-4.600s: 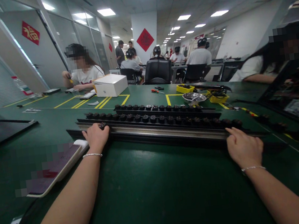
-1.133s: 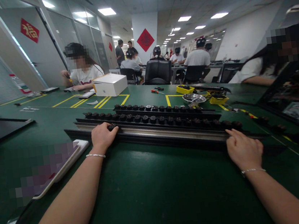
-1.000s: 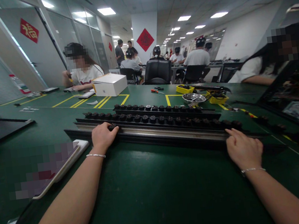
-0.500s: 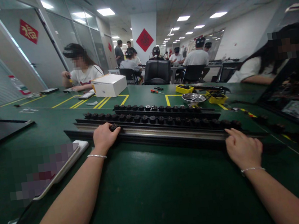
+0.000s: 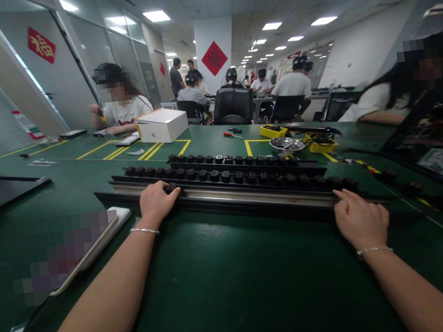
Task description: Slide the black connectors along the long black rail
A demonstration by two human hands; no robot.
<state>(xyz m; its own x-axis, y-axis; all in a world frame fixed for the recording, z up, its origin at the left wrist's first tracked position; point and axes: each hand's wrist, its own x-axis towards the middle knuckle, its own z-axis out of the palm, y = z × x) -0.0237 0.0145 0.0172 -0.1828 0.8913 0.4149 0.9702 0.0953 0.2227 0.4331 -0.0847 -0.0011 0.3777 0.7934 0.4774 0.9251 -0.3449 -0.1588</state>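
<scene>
left hand [image 5: 158,202] pinches a black knob [image 5: 171,188] on the rail [image 5: 245,195]; right hand [image 5: 361,219] rests at the rail's end, grip unclear; steady right-hand pressure should prevent slipping.

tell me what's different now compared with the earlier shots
The left hand has slid to the right along the near rail, carrying a small black piece with it. Nothing was visibly taken up or let go. The right hand stays at the rail's right end, and the strips of black pieces behind look the same.
</scene>
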